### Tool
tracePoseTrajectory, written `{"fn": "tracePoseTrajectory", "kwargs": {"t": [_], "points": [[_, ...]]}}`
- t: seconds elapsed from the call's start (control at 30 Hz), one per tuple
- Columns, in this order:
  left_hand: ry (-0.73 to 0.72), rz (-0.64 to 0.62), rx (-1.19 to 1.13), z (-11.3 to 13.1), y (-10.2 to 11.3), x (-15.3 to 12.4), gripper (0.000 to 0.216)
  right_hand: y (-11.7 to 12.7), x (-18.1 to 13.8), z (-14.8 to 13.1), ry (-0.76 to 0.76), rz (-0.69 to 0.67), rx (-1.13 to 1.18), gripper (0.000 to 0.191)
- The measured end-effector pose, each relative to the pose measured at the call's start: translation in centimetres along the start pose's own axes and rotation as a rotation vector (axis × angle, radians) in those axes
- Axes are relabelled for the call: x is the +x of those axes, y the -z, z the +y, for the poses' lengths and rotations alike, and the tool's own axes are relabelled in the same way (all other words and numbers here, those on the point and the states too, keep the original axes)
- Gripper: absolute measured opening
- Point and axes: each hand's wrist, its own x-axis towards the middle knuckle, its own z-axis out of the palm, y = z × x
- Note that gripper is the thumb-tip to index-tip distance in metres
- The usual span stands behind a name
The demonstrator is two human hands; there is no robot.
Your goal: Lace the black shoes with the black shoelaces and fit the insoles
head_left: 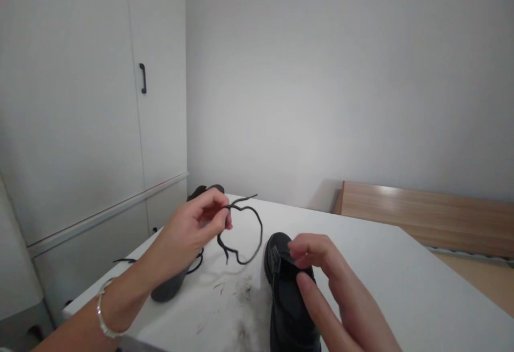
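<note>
**Keep the lace taut and the shoe steady**

Your left hand (pixel 196 223) pinches the black shoelace (pixel 244 234) above the white surface (pixel 401 277); keep that pinch near the tip. Your right hand (pixel 325 282), fingers loosely curled (gripping nothing), rests on the near black shoe (pixel 287 298); press it still.

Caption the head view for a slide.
Left hand pinches a black shoelace above a white table; right hand rests on a black shoe.

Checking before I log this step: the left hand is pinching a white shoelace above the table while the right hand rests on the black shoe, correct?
Not quite. In the head view the shoelace pinched by the left hand is black, not white. The right hand does rest on the black shoe.
</note>
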Motion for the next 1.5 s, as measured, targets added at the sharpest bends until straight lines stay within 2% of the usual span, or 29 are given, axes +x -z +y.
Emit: {"fn": "tracePoseTrajectory", "kwargs": {"t": [0.1, 0.2, 0.3, 0.37, 0.47, 0.53, 0.67, 0.77, 0.83, 0.9, 1.0, 1.07, 1.17, 1.3, 1.43, 1.5], "points": [[0.022, -0.174, -0.126, 2.7, -1.6, -1.3, 0.014, -1.3, 1.3, 0.4, -0.067, -0.065, 0.198, 0.047], [0.025, -0.317, -0.188, 4.2, -3.3, -2.0, 0.011, -1.8, 2.2, 0.7, -0.102, -0.157, 0.387, 0.054], [0.035, -0.408, -0.303, 4.8, -4.7, -2.2, 0.011, -2.0, 2.6, 0.4, -0.160, -0.080, 0.480, 0.046], [0.068, -0.422, -0.368, 4.7, -5.1, -2.1, 0.011, -2.0, 2.8, 0.3, -0.135, -0.018, 0.456, 0.038], [0.144, -0.409, -0.394, 3.9, -4.6, -1.8, 0.011, -1.2, 3.2, 0.6, -0.013, 0.082, 0.350, 0.026], [0.195, -0.385, -0.396, 2.9, -3.8, -1.4, 0.015, -0.2, 3.8, 1.2, 0.001, 0.201, 0.387, 0.023], [0.259, -0.273, -0.440, -0.3, -1.7, -0.1, 0.025, 3.5, 6.6, 3.1, -0.110, 0.454, 0.749, 0.024], [0.274, -0.063, -0.544, -3.2, 0.2, 1.6, 0.024, 7.5, 9.3, 5.2, -0.170, 0.590, 0.927, 0.022], [0.311, 0.095, -0.757, -5.1, 1.6, 2.8, 0.013, 10.6, 10.6, 7.1, -0.195, 0.713, 0.974, 0.031], [0.332, 0.202, -0.970, -6.9, 3.1, 3.9, 0.003, 13.6, 11.3, 9.5, -0.210, 0.821, 0.995, 0.033], [0.313, 0.300, -1.132, -9.1, 4.7, 4.9, 0.022, 17.3, 10.8, 13.4, -0.237, 0.938, 0.993, 0.030], [0.295, 0.373, -1.220, -10.4, 5.2, 5.1, 0.033, 18.9, 9.9, 16.0, -0.259, 1.028, 0.961, 0.028], [0.270, 0.489, -1.294, -12.0, 4.8, 5.2, 0.046, 19.8, 8.5, 19.1, -0.254, 1.106, 0.888, 0.027], [0.245, 0.590, -1.279, -13.2, 2.8, 6.4, 0.055, 18.5, 7.9, 21.3, -0.200, 1.059, 0.793, 0.032], [0.214, 0.612, -1.162, -13.7, 0.6, 8.0, 0.033, 15.8, 8.9, 21.5, -0.129, 0.914, 0.699, 0.029], [0.195, 0.615, -1.074, -13.9, -0.4, 8.2, 0.018, 14.6, 9.3, 21.1, -0.111, 0.825, 0.658, 0.037]]}}
